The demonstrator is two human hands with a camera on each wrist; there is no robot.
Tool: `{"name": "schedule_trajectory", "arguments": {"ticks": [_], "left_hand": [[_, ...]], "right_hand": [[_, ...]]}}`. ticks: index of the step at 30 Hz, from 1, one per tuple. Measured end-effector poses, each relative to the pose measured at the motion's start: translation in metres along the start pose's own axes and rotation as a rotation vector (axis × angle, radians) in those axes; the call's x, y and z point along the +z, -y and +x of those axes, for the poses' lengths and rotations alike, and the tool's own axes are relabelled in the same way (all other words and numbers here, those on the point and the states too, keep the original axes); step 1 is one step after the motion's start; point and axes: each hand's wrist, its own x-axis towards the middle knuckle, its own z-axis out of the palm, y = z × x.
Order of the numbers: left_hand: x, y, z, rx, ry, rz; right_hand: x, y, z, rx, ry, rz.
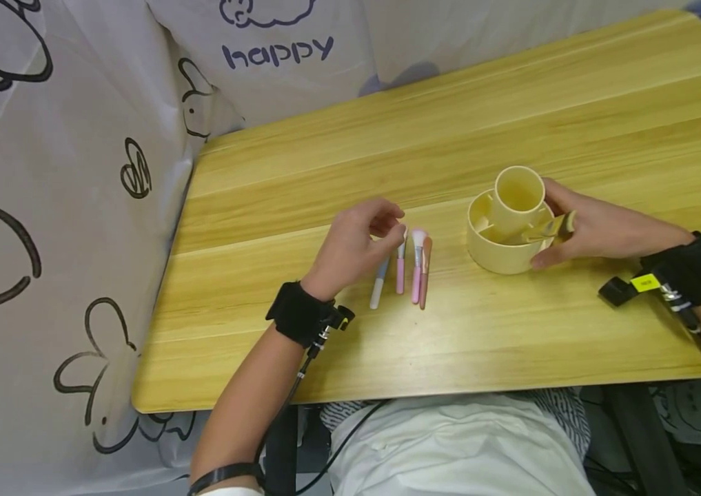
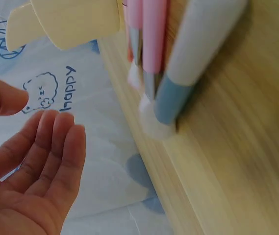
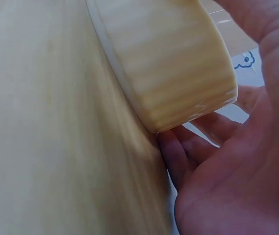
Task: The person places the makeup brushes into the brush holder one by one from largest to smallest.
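A round cream organizer with a taller cup rising from it sits on the wooden table. My right hand grips its right side, thumb at the front and fingers round behind. In the right wrist view, those fingers reach under the ribbed wall's edge. A shiny gold piece of unclear kind lies across the organizer near that thumb. Several makeup brushes lie side by side on the table. My left hand hovers at their bristle ends, fingers loosely bent, holding nothing in the left wrist view.
The wooden table meets a printed white cloth at its left and back. A black strap with a small camera is on each wrist. A cable hangs from the left one past the front edge.
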Motion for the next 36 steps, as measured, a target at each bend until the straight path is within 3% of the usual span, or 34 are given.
{"name": "schedule_trajectory", "arguments": {"ticks": [11,19,27,36], "left_hand": [[-0.003,0.010,-0.003,-0.152,0.083,0.083],[-0.002,0.016,-0.004,-0.171,0.127,0.100],[-0.001,0.020,-0.005,-0.190,0.149,0.111],[0.000,0.022,-0.005,-0.237,0.162,0.149]], "right_hand": [[0.000,0.001,-0.002,-0.032,0.016,0.004],[0.002,0.005,-0.004,-0.050,0.009,0.057],[0.002,0.007,-0.003,-0.016,-0.009,0.038],[0.003,0.007,-0.004,-0.031,-0.018,0.035]]}}
